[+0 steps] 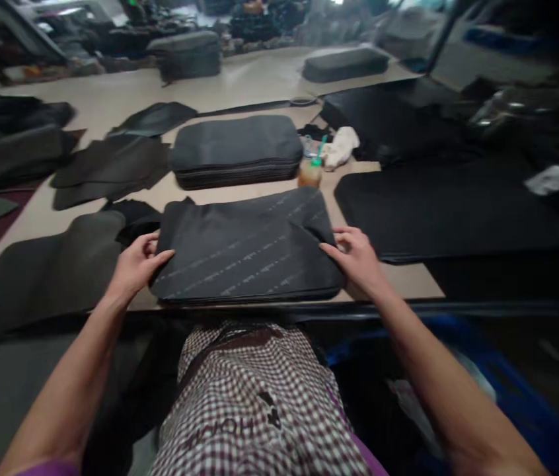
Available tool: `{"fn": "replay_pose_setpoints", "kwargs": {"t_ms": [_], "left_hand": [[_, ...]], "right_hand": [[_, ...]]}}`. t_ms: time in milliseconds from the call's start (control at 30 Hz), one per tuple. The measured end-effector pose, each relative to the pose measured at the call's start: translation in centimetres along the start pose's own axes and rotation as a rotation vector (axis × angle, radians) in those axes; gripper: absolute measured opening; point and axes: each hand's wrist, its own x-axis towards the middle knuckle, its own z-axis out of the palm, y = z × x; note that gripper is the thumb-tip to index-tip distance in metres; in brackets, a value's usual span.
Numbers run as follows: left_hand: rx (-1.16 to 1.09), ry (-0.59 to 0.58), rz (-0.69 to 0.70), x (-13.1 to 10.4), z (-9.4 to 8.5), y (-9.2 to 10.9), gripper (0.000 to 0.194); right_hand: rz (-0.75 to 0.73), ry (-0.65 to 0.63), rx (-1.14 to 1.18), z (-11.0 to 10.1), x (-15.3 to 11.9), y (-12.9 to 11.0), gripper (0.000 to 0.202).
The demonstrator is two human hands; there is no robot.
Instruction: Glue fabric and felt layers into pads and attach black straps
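Right in front of me, near the table's front edge, lies a low stack of dark rounded panels. Its top sheet [244, 244] is dark with diagonal rows of pale print and looks a little wavy. My left hand [138, 264] pinches the sheet's left edge between thumb and fingers. At the opposite edge, my right hand [353, 254] grips the sheet the same way, thumb on top. Just beyond sits a taller stack of dark grey panels [237, 145]. The undersides of the held edges are hidden.
A jar of amber glue [310, 173] with a green top and a crumpled white cloth [341, 147] stand behind the sheet. Dark material [458, 205] covers the right side. Loose dark pieces [111, 165] lie left. Two more stacks, one a grey block [187, 56], are farther back.
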Motion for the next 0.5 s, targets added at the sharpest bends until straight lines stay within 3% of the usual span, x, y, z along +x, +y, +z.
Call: {"fn": "replay_pose_setpoints", "kwargs": {"t_ms": [100, 167, 500], "left_hand": [[-0.257, -0.055, -0.018, 0.3, -0.2, 0.4, 0.073], [-0.315, -0.045, -0.018, 0.6, -0.5, 0.3, 0.069], [0.02, 0.008, 0.183, 0.6, -0.4, -2.3, 0.04]], "right_hand": [[0.004, -0.002, -0.057, 0.3, 0.0, 0.9, 0.045], [0.038, -0.022, -0.105, 0.4, 0.1, 1.5, 0.05], [0.174, -0.04, -0.21, 0.2, -0.5, 2.3, 0.054]]}}
